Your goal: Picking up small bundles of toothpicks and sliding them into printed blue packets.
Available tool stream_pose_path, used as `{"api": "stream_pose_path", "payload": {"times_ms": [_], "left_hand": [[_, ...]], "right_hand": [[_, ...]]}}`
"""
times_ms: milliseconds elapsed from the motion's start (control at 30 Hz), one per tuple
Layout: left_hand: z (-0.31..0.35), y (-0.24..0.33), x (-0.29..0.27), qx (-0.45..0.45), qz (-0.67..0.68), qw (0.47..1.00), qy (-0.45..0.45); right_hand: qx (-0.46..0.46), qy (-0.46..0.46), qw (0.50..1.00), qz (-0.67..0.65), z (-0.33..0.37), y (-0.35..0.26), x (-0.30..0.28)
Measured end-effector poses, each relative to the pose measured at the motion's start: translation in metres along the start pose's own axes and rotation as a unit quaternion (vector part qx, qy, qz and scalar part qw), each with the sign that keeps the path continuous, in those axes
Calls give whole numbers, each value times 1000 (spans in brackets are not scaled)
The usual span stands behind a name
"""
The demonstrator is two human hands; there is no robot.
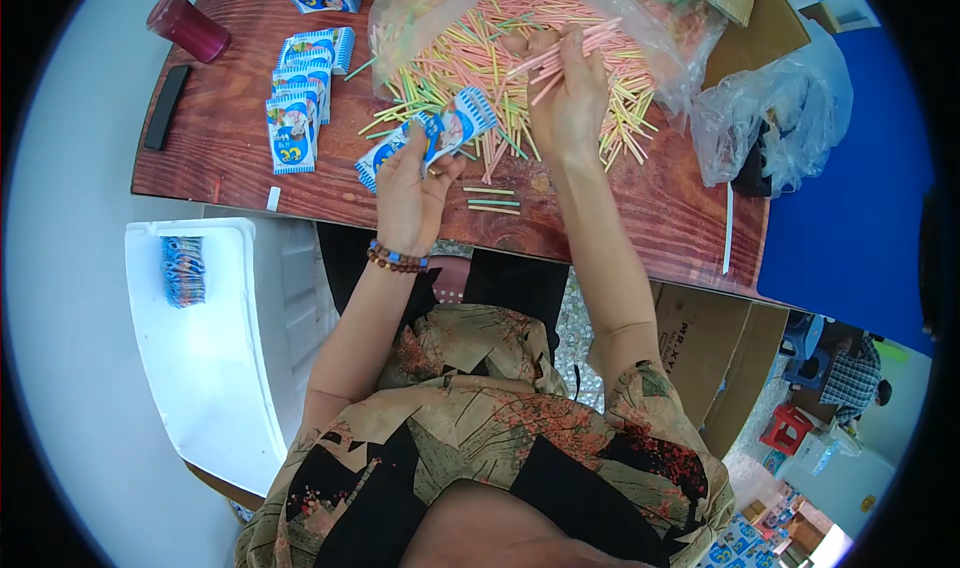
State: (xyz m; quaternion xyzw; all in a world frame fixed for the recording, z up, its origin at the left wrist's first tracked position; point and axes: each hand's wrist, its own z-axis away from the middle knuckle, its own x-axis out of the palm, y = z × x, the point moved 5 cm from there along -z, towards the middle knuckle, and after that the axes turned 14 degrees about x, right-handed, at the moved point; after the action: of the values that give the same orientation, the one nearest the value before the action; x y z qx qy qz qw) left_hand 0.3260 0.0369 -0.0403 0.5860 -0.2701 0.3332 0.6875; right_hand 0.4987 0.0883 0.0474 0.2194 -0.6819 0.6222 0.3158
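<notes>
My left hand (pixel 408 190) grips a blue-and-white packet (pixel 462 126) over the near part of the wooden table. To its right, my right hand (pixel 574 108) is closed around a small bunch of pink sticks (pixel 592 44). It is at a large heap of thin pink, yellow and green sticks (pixel 480 40) that spills from a clear plastic bag (pixel 408 10). Three loose sticks (pixel 493 203) lie side by side near the table's front edge. Several similar packets (pixel 292 138) overlap in a row left of the heap.
A dark red cup (pixel 192 30) and a black bar (pixel 168 108) are at the table's left. A white bin (pixel 200 378) with packets (pixel 184 271) inside stands below. Right are a crumpled plastic bag (pixel 775 108), blue surface (pixel 850 218) and cardboard box (pixel 700 353). Another person (pixel 855 383) sits beyond.
</notes>
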Motion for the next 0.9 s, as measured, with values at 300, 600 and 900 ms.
{"api": "stream_pose_path", "payload": {"times_ms": [300,600,900], "left_hand": [[-7,1,6,7,7,1000,6],[-9,-1,17,39,-2,999,18],[-15,-7,29,93,-18,995,-3]], "right_hand": [[-113,-57,980,153,14,0,30],[-79,6,980,181,26,7,36],[-59,41,976,208,23,0,19]]}}
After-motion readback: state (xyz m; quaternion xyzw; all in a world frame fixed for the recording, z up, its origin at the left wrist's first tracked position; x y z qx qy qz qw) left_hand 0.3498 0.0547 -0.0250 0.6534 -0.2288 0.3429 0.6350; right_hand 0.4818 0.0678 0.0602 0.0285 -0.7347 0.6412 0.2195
